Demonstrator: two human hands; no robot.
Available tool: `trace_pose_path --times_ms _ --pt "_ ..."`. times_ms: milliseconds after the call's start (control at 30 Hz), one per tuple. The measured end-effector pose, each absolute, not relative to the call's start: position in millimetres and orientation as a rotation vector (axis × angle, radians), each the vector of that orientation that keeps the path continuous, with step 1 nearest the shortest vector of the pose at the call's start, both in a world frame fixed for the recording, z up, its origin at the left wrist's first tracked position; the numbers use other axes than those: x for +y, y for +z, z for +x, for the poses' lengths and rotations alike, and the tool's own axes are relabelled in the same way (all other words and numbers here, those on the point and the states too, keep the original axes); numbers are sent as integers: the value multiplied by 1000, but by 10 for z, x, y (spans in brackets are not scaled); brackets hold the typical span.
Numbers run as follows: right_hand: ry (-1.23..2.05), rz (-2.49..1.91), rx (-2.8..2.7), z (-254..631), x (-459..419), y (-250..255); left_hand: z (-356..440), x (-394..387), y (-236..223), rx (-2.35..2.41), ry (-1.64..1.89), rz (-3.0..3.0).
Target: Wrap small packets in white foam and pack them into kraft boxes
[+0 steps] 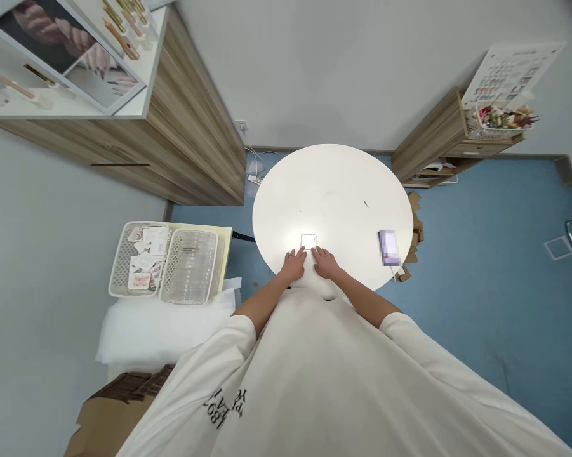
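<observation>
A small, flat, rectangular thing (308,241) with a shiny, clear-looking edge lies near the front of the round white table (333,184). Its kind is too small to make out. Just at its near left corner, my left hand (293,264) rests palm down with fingers stretched out and a ring on one finger. My right hand (325,262) lies flat in the same way, fingertips at the near right corner. Whether the fingertips touch the thing or only lie beside it, I cannot tell. Neither hand is wrapped round anything.
A blurred-out purple phone-like object (389,247) lies on the table's right side. To the left are two white baskets, one with packets (145,260), one with clear plastic pieces (190,266). A wooden cabinet (195,120) stands back left, another (433,139) back right.
</observation>
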State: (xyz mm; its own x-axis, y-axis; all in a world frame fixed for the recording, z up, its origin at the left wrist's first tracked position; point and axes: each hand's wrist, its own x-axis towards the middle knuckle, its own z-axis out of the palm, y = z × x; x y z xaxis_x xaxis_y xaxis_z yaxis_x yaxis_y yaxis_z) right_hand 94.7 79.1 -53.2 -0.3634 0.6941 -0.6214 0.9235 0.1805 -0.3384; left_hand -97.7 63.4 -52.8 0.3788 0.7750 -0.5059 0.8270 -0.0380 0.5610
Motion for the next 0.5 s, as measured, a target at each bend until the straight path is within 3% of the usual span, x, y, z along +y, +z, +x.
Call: trace_pose_path --times_ms 500 --pt "-992 1580 1996 83 991 -525 -1737 757 -558 1371 -17 1736"
